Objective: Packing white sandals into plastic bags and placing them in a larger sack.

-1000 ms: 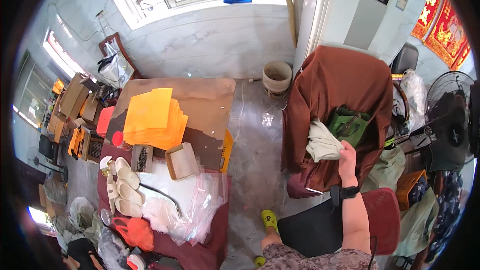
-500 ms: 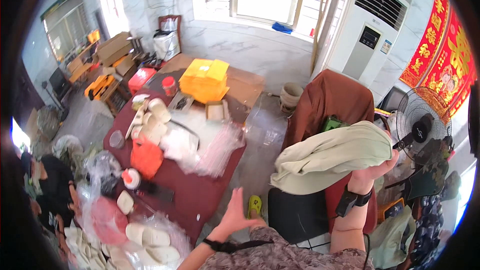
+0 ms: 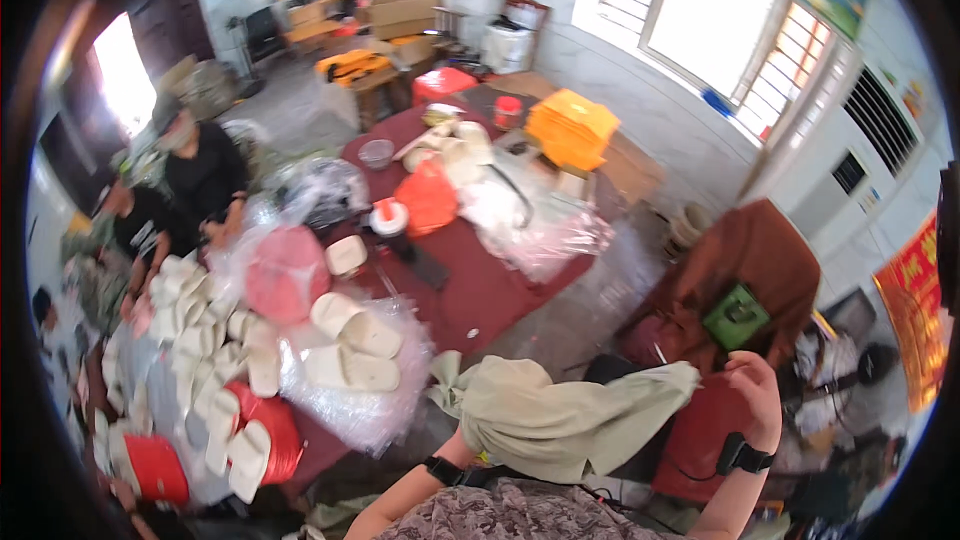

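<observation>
Room: tiled workroom with barred windows, a standing air conditioner by the wall and cardboard boxes at the far end.
Worktop (image 3: 480,290): long, covered in dark red cloth, strewn with clear plastic bags (image 3: 540,225) and pale slipper soles (image 3: 350,325) (many more are heaped at the lower left).
Cloth (image 3: 560,410): pale green fabric, held up in the air between both hands, in front of the person's chest and just beside the worktop's near corner; it hangs bunched and creased.
Left hand (image 3: 470,440): mostly hidden under the cloth, wrist with a black band showing; it seems closed on the cloth's lower fold, though the fingers cannot be seen.
Right hand (image 3: 755,390): raised, clamped on the cloth's right end, black band on the wrist.
Chair (image 3: 745,270): draped in brown fabric, a green bag (image 3: 735,315) resting on it, close behind the right hand.
Progress: cloth lifted clear of the chair, not yet spread, folded or set down.
Others: seated people work at the left.
</observation>
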Available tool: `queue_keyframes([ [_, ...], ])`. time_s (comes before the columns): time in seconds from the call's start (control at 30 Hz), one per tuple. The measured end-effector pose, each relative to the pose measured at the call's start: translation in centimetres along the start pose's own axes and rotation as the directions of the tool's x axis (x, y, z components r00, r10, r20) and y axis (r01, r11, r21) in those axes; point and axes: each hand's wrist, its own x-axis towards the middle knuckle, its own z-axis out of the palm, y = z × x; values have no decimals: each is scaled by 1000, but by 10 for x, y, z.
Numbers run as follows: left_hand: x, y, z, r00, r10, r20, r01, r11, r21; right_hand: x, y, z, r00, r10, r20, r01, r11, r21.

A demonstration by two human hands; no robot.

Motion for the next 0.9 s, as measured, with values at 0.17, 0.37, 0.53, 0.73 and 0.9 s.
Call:
queue_keyframes([
  [0.17, -82, 5, 0, 961, -100, -256, 123, 990, 74, 41, 225, -129, 683, -283, -673, -251, 775, -580],
  [0.37, -240, -27, 11, 861, -125, -493, 219, 966, 138, -62, 201, -132, 496, 281, -821, -853, 334, -401],
  [0.53, -340, -2, -1, 819, -144, -556, 261, 956, 135, -102, 434, -240, 521, 853, -28, -819, 510, 262],
  [0.73, -420, 31, 3, 793, -173, -584, 317, 936, 153, -168, 354, -151, 590, 781, 203, -805, 550, 224],
  [0.9, -427, 67, -20, 852, -226, -473, 315, 941, 119, -122, 364, -75, 852, 468, 237, -516, 664, 541],
])
